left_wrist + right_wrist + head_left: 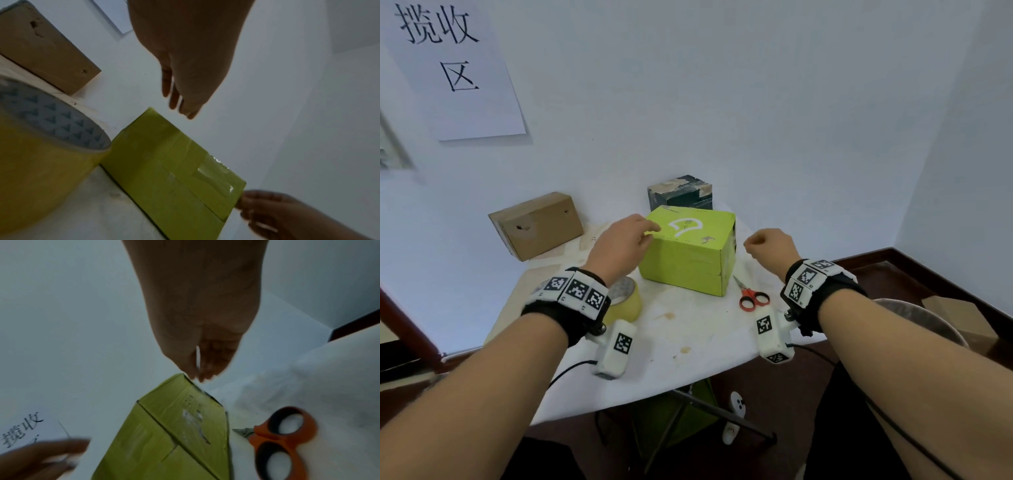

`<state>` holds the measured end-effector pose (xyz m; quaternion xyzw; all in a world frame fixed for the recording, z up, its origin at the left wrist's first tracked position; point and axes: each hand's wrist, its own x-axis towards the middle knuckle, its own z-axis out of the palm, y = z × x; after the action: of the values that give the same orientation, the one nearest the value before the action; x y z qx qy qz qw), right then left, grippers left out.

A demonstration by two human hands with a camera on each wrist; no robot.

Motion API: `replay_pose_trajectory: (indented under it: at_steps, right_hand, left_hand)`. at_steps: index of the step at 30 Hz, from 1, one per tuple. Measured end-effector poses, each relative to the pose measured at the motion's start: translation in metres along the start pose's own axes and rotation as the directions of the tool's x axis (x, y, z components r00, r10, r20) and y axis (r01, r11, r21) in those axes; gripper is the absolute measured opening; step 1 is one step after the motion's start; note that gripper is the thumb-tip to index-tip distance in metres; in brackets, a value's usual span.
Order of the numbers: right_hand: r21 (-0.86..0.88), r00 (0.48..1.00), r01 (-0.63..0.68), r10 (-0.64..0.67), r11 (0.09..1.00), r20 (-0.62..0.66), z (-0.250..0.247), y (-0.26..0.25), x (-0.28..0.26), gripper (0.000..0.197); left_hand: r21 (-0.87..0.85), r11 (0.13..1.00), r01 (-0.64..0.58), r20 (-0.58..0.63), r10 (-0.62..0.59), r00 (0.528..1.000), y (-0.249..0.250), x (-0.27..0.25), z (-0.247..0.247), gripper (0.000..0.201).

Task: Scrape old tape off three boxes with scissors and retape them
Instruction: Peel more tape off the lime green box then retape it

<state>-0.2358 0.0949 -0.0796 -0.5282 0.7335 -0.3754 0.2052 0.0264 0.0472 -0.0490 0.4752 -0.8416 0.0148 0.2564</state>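
- The left hand (625, 245) has straight fingers reaching over the near left top edge of the green box (688, 253); contact is unclear.
- The right hand (772, 248) is curled, pinching a thin pale strip (198, 356) just right of the box.
- Scissors (751, 296) lie near right of the box, a tape roll (625, 303) near left.
- A brown box (537, 228) and a dark box (681, 192) stand against the wall on the white table (688, 342).

I see the green box (688, 255) upright mid-table, white squiggle on top, clear old tape wrinkled on its side faces. Brown cardboard box (538, 224) back left against the wall, torn holes in its face. Dark box (681, 192) behind the green one, patchy tape scraps. Red-handled scissors (751, 295) lie closed, just right of green box. Yellow tape roll (625, 303) sits front left.
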Motion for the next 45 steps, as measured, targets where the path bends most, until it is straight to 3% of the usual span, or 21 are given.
replay_pose_trajectory:
  at_steps: [3,8,13,18,30,39,45]
  right_hand:
    - [0.126,0.978,0.197,-0.185,0.972,-0.098,-0.001,-0.018,-0.005,0.018]
    - [0.113,0.921,0.389,-0.382,0.914,-0.079,0.010,-0.037,-0.004,0.020]
    - [0.025,0.914,0.390,-0.390,0.921,0.112,0.020,-0.036,0.005,0.029]
    - [-0.043,0.899,0.418,-0.406,0.908,0.167,0.026,-0.028,0.009,0.037]
    - [-0.209,0.921,0.388,-0.366,0.898,0.136,0.029,-0.034,0.002,0.049]
    - [-0.451,0.871,0.491,-0.441,0.745,0.217,0.037,-0.034,0.004,0.052]
    - [-0.491,0.864,0.499,-0.457,0.714,0.213,0.040,-0.032,0.005,0.055]
  left_hand:
    - [-0.036,0.993,-0.117,0.107,0.120,0.987,0.001,0.012,0.005,0.039]
    - [-0.056,0.996,-0.075,0.319,0.089,0.944,-0.001,0.021,0.023,0.042]
    - [0.043,0.987,-0.155,0.176,0.145,0.974,0.000,0.015,0.031,0.037]
    - [0.115,0.982,-0.149,0.132,0.133,0.982,0.007,0.011,0.032,0.037]
    - [0.056,0.996,-0.066,0.153,0.057,0.987,0.011,0.004,0.032,0.038]
    - [0.034,0.998,-0.058,0.134,0.053,0.990,0.008,0.002,0.036,0.036]
    - [0.048,0.997,-0.054,0.130,0.048,0.990,0.010,0.001,0.035,0.037]
